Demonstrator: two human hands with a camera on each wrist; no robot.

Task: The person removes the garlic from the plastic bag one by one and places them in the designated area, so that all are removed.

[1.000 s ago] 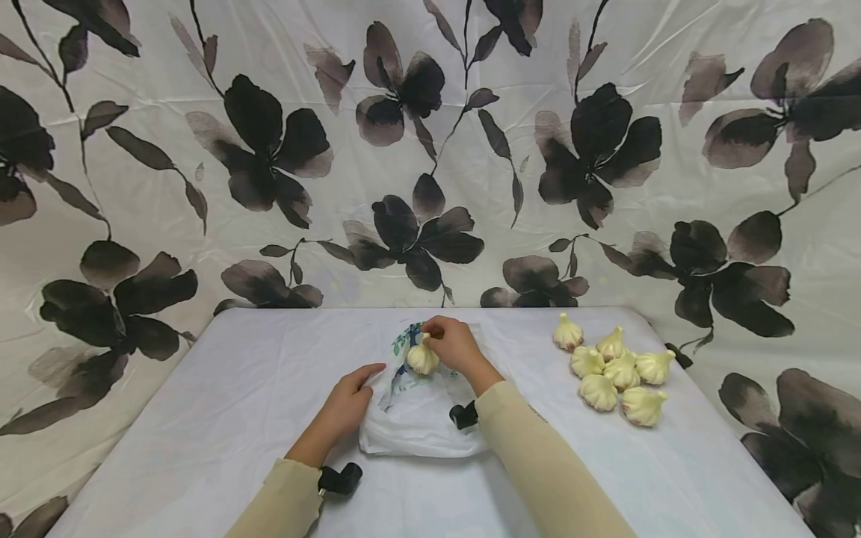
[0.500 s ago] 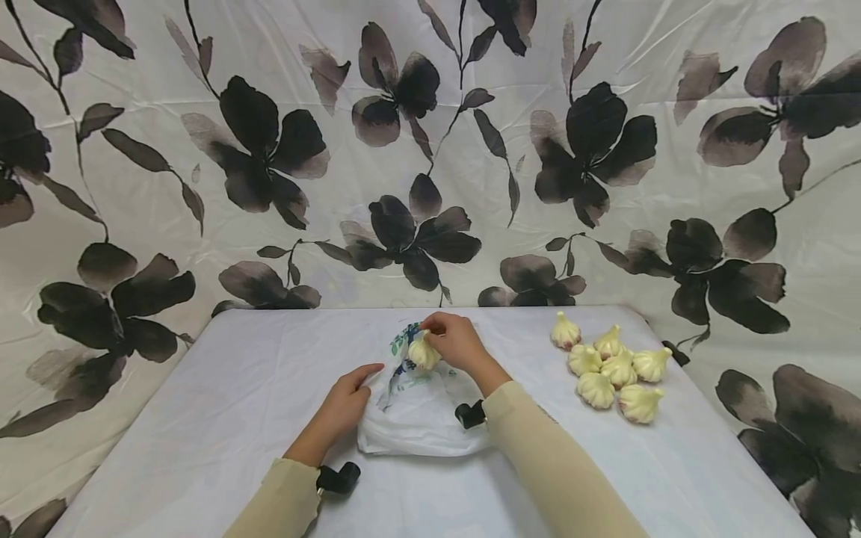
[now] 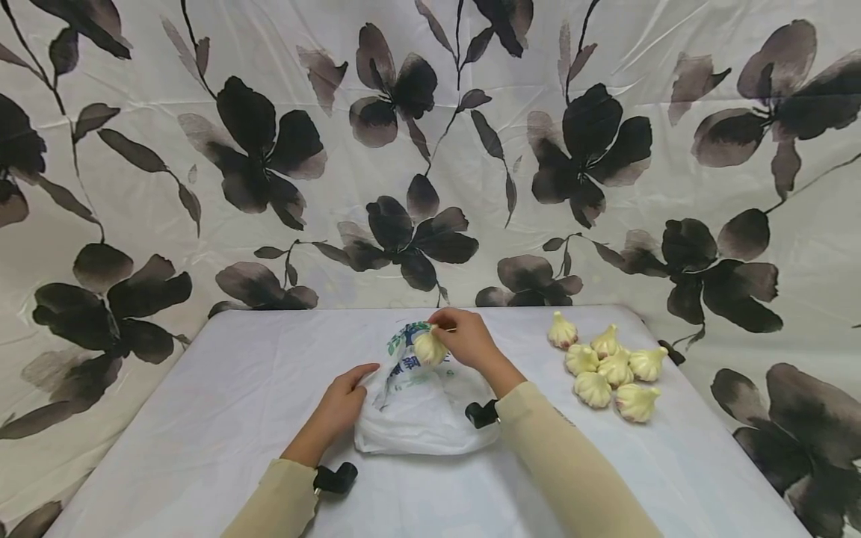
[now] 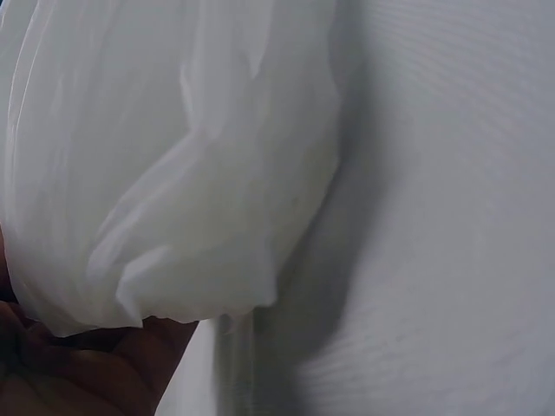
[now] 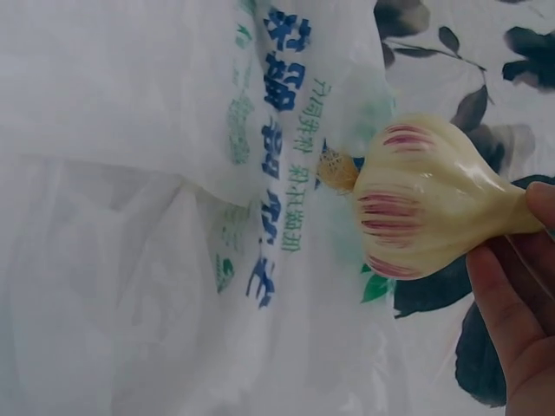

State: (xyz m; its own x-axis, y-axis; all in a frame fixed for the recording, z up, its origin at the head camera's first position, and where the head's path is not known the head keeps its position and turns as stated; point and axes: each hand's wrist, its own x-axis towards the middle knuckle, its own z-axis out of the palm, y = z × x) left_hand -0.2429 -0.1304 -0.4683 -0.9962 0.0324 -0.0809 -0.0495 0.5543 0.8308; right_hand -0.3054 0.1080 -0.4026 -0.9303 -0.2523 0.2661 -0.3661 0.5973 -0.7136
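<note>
In the head view my right hand (image 3: 471, 345) pinches a garlic bulb (image 3: 428, 348) by its stem, above the mouth of a white plastic bag (image 3: 424, 430). The right wrist view shows this bulb (image 5: 425, 204) with pinkish streaks and a tan root end pointing at the bag, which carries blue and green print. My left hand (image 3: 339, 403) grips the bag's left edge; some of its fingers are hidden by the plastic. In the left wrist view the bag (image 4: 199, 173) bulges over that hand (image 4: 95, 373).
A group of several garlic bulbs (image 3: 615, 368) lies on the right side of the white-covered table (image 3: 222, 403). Behind the table hangs a white cloth with dark flowers (image 3: 397, 232). A black wrist camera (image 3: 336, 478) sits on the left wrist, another (image 3: 481, 414) on the right.
My right hand has shifted slightly right with the garlic bulb. The bag's mouth has spread and more blue print shows. My left hand keeps its grip almost unmoved.
</note>
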